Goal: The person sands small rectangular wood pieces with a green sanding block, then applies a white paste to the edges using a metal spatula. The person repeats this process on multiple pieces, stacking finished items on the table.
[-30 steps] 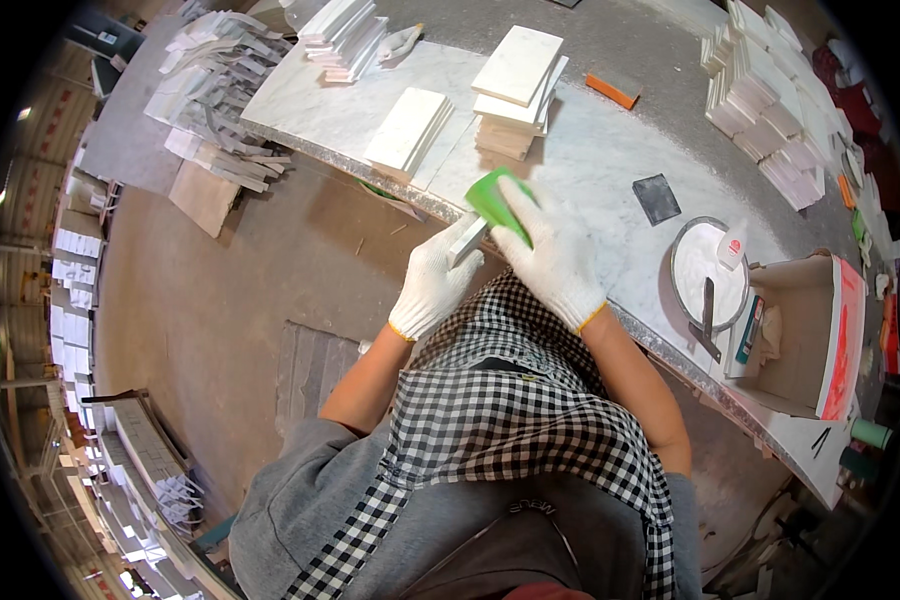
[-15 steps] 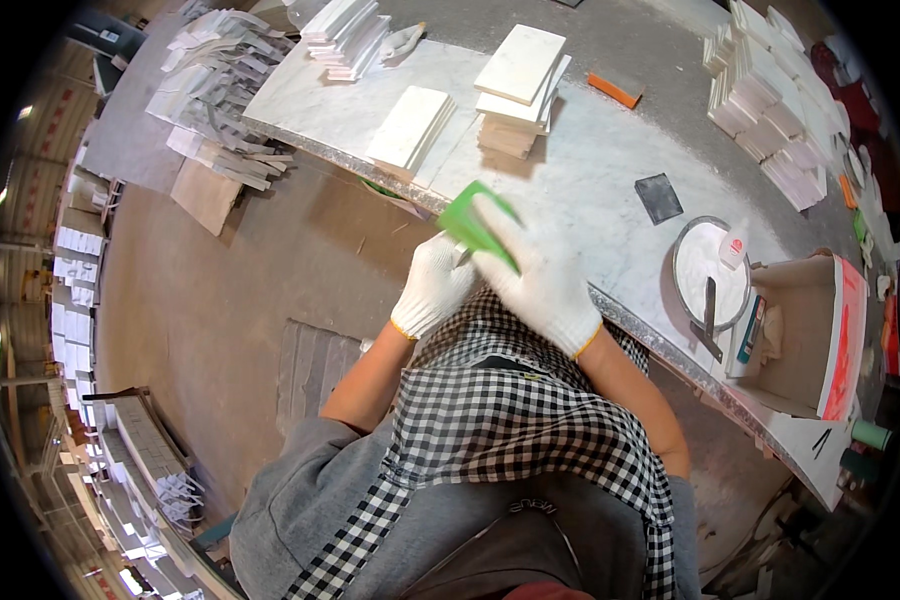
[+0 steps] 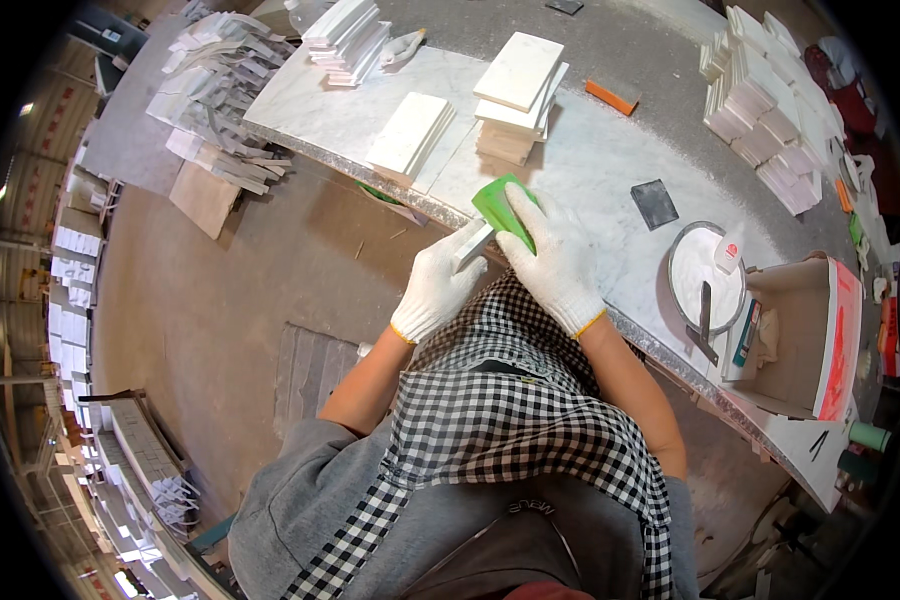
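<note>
Both hands wear white knit gloves and meet in front of my checked apron at the table's near edge. My left hand (image 3: 433,282) is closed round a narrow white stone tile (image 3: 474,244), held with its long edge up. My right hand (image 3: 558,262) grips a bright green flat pad (image 3: 494,203), its fingers and thumb pressed on the face. The pad lies against the far end of the tile; the glove and pad hide part of the tile. Beyond the hands, a short stack of white tiles (image 3: 410,132) and a taller one (image 3: 518,72) stand on the marble tabletop (image 3: 610,190).
On the right stand a bowl of white paste (image 3: 692,260) with a spatula (image 3: 705,315), and an open cardboard box (image 3: 795,350). A dark square pad (image 3: 654,204) and an orange block (image 3: 611,97) lie farther back. More tile stacks (image 3: 760,110) line the far right.
My right hand and the green pad have shifted slightly right and up along the tile. The pad was blurred before and is sharp now; more of the tile's edge shows.
</note>
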